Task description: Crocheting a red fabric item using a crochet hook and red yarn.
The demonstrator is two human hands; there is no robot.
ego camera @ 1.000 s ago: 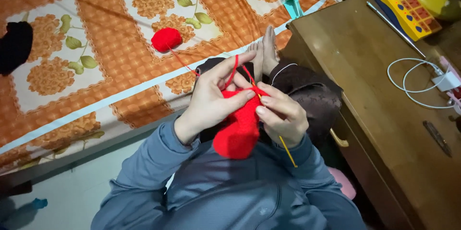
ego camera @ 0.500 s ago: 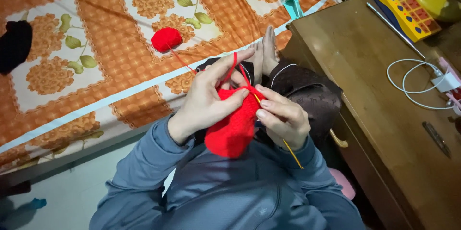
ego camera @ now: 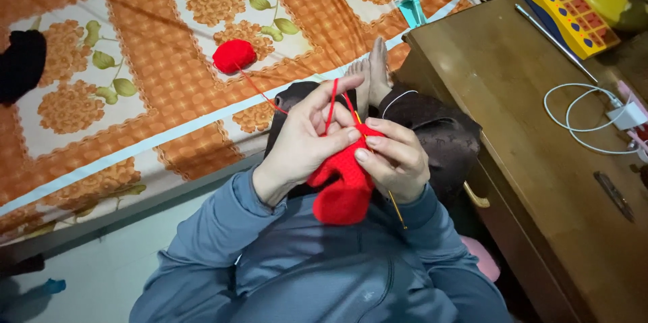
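My left hand (ego camera: 307,137) pinches the top edge of a red crocheted piece (ego camera: 343,188), with a strand of red yarn (ego camera: 331,103) looped over its raised index finger. My right hand (ego camera: 395,157) grips a yellow crochet hook (ego camera: 395,205), whose shaft sticks out below the palm; its tip sits in the red piece between both hands. The yarn strand runs back to a red yarn ball (ego camera: 234,55) lying on the bed. The work hangs over my lap, above my grey-blue sleeves.
An orange floral bedspread (ego camera: 135,93) covers the bed on the left, with a black cloth (ego camera: 20,63) at its far edge. A wooden desk (ego camera: 533,127) stands at right, bearing a white charger cable (ego camera: 584,120), a long metal needle (ego camera: 553,39) and a yellow-blue toy (ego camera: 567,12). My feet (ego camera: 371,76) rest on the bed.
Both hands stay on the red piece with small finger shifts. The view has drifted slightly, and the hanging red fabric swings a little.
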